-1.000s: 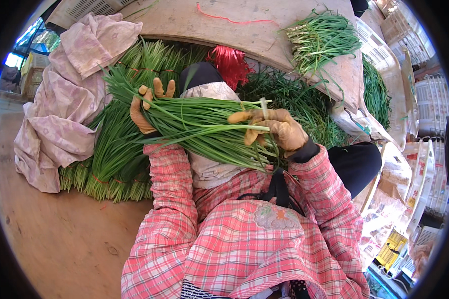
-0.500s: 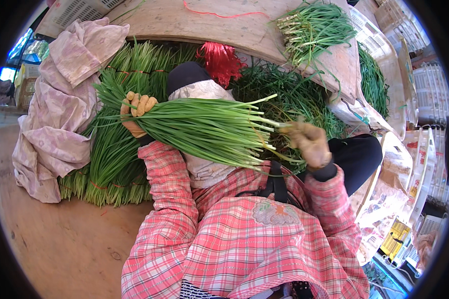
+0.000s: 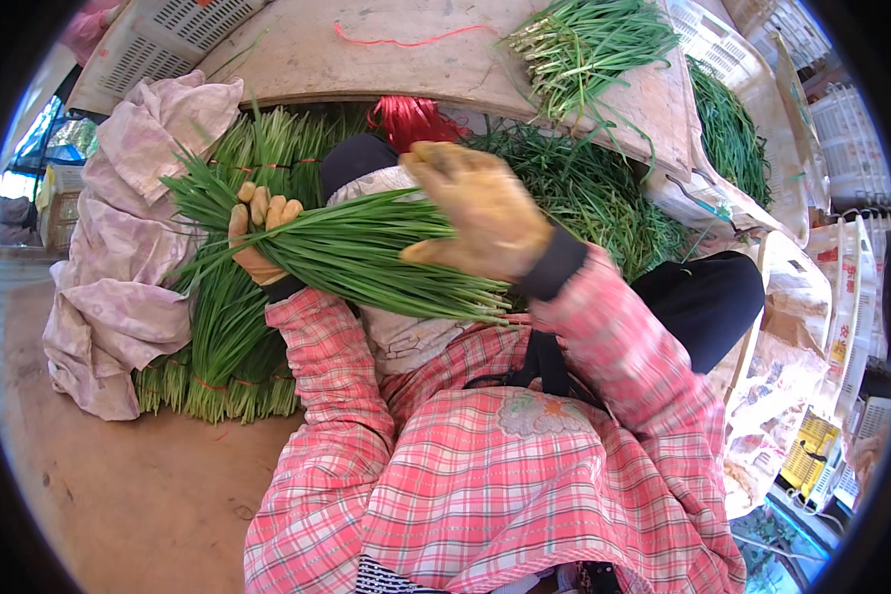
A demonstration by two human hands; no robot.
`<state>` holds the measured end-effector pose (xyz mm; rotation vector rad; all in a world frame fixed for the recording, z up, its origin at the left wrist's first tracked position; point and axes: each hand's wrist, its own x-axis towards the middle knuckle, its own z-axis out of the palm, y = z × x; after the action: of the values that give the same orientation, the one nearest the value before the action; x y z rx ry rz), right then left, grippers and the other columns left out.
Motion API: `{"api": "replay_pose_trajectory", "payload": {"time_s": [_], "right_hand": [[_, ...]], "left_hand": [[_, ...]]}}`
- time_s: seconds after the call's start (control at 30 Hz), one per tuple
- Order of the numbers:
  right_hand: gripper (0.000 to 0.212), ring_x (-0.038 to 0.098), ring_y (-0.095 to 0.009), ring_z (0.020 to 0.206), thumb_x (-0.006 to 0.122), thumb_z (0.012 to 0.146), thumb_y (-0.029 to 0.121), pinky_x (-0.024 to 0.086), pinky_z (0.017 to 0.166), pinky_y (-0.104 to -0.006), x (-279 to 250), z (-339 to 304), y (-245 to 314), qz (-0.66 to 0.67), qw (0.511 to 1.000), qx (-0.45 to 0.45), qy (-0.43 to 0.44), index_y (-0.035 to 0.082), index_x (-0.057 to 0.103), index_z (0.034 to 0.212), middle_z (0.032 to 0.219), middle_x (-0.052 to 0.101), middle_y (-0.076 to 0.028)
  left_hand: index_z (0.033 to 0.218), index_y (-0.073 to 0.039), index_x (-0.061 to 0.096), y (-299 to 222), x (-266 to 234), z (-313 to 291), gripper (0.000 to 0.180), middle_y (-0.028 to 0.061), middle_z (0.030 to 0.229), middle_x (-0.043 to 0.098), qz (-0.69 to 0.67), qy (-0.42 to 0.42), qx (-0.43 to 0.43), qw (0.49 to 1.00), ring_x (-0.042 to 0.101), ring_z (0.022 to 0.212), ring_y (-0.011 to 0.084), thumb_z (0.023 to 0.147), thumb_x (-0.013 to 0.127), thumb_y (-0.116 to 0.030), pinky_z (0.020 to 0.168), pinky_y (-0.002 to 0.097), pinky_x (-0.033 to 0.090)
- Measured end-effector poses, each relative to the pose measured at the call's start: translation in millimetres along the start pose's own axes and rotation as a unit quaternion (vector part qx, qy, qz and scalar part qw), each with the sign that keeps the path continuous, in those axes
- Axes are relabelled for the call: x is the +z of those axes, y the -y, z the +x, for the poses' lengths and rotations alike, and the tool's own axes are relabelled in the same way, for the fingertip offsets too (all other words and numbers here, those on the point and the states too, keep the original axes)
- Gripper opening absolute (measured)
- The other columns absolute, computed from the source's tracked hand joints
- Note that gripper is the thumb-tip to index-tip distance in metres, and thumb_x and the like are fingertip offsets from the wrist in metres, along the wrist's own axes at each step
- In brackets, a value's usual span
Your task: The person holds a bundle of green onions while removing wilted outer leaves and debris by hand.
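A thick bunch of garlic chives [image 3: 376,259] lies across my lap, leafy tips to the left and pale stem ends to the right. My left hand [image 3: 259,230], in a tan glove, is closed round it near the tips. Over the stem half is my right hand [image 3: 490,213], also gloved, its fingers stretched out and its thumb spread; it hides part of the stems. I cannot tell whether the palm touches them. Loose chives [image 3: 604,193] are heaped just beyond that hand.
Tied chive bunches [image 3: 218,332] are stacked at left beside a pale crumpled cloth [image 3: 119,247]. Across the far side, a wooden board [image 3: 287,54] bears another chive bunch [image 3: 589,49] and a red string [image 3: 416,40]. Red ties [image 3: 411,121] hang below its edge. White crates [image 3: 846,148] stand at right.
My right hand has left the stem ends, swung left over the bunch and opened out. My left hand keeps its hold on the garlic chives. The view has shifted slightly.
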<state>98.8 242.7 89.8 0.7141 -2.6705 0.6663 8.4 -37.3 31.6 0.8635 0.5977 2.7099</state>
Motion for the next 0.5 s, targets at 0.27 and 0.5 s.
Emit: {"api": "replay_pose_trajectory", "payload": {"time_s": [0.27,0.5], "right_hand": [[0.059,0.059,-0.037,0.083,0.055,0.086,0.036,0.046,0.075,-0.0445,56.9,26.9,26.9,0.071,0.983,0.017,0.166,-0.011,0.045,0.122,0.087,0.059,-0.025],[0.049,0.058,-0.038,0.098,0.054,0.089,0.038,0.045,0.085,-0.0429,52.9,25.4,-13.6,0.24,0.952,0.056,0.18,0.0,0.054,0.12,0.104,0.061,-0.022]], "left_hand": [[0.142,-0.006,0.026,10.4,23.6,-2.4,0.063,0.0047,0.105,0.063,0.143,-0.221,0.018,0.965,0.055,0.096,0.0198,0.088,0.05,-0.026,0.091,0.0414,0.043],[0.135,-0.006,0.031,7.8,3.8,18.8,0.049,0.0013,0.074,0.054,0.019,0.088,-0.086,0.992,0.053,0.085,0.0173,0.093,0.047,-0.027,0.087,0.0402,0.04]]}}
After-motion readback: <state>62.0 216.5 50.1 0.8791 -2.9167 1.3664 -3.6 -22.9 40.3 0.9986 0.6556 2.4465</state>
